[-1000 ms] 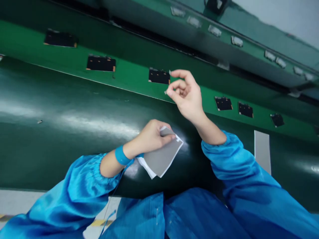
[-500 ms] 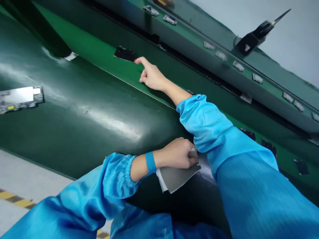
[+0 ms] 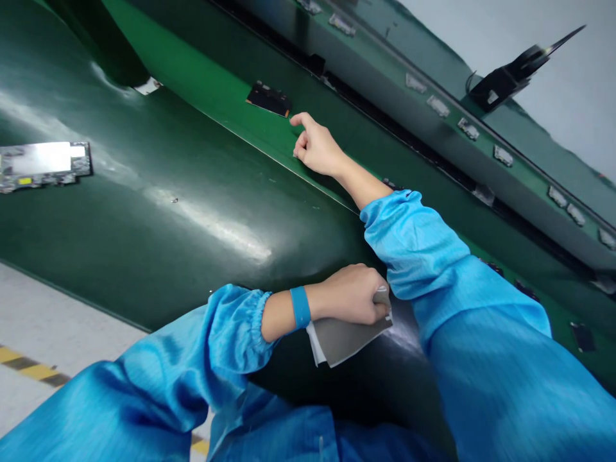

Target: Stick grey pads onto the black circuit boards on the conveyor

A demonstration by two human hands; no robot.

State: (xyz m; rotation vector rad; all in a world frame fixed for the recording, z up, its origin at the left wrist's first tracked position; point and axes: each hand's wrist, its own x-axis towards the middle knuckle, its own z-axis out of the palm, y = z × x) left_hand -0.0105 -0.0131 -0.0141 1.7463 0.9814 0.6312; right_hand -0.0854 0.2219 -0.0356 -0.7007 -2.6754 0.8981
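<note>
My left hand (image 3: 349, 295) is closed on a small bundle of grey and white sheets (image 3: 351, 340), held low over the dark green table. Its fingertips are partly hidden behind the sheets' upper end. Reaching over the bright green strip, my right hand (image 3: 315, 144) has the index finger stretched out and the others curled, with nothing visible in it. That fingertip is right by the corner of a flat black circuit board (image 3: 268, 99); whether they touch I cannot tell. A blue band (image 3: 300, 308) circles my left wrist.
At the left edge lies a silver-and-black circuit board (image 3: 43, 165), with a tiny metal bit (image 3: 174, 200) on the table (image 3: 158, 256). A dark post (image 3: 106, 45) stands behind. Several small pale parts line the rear ledge, near a black pointed tool (image 3: 510, 77). More black boards (image 3: 583, 337) lie right.
My view has shifted and turned slightly. The black board and my right hand are farther right from the dark post, and the board's near corner now shows. My left hand still grips the sheets.
</note>
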